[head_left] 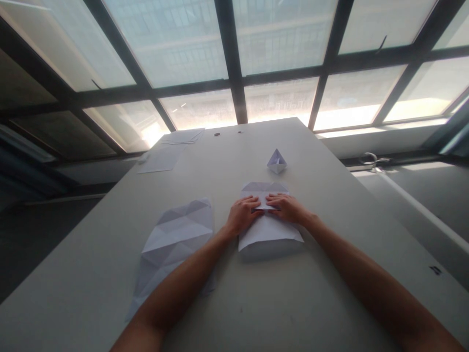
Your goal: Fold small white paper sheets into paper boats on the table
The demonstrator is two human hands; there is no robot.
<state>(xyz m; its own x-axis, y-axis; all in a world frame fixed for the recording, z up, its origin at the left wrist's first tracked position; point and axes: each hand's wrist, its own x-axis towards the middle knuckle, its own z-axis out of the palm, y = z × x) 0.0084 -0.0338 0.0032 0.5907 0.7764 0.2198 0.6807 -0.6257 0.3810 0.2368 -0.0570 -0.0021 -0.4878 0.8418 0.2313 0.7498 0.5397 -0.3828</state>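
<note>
A partly folded white sheet of paper (270, 231) lies in front of me, its near edge lifted off the table and its far part marked with creases. My left hand (242, 214) grips the left side of a fold across its middle, fingers on top and thumb at the near side. On the right side of the same fold, my right hand (287, 207) pinches the paper in a like way. The two hands are a short gap apart. Just beyond them stands a small pointed folded paper boat (277, 162). A large creased paper sheet (179, 232) lies left, partly under my left forearm.
The white table (330, 274) narrows toward the windows (198, 110). Flat white sheets (161, 159) lie at its far left. A small dark round spot (217, 134) shows near the far edge. A white pipe (421, 205) runs beyond the right edge.
</note>
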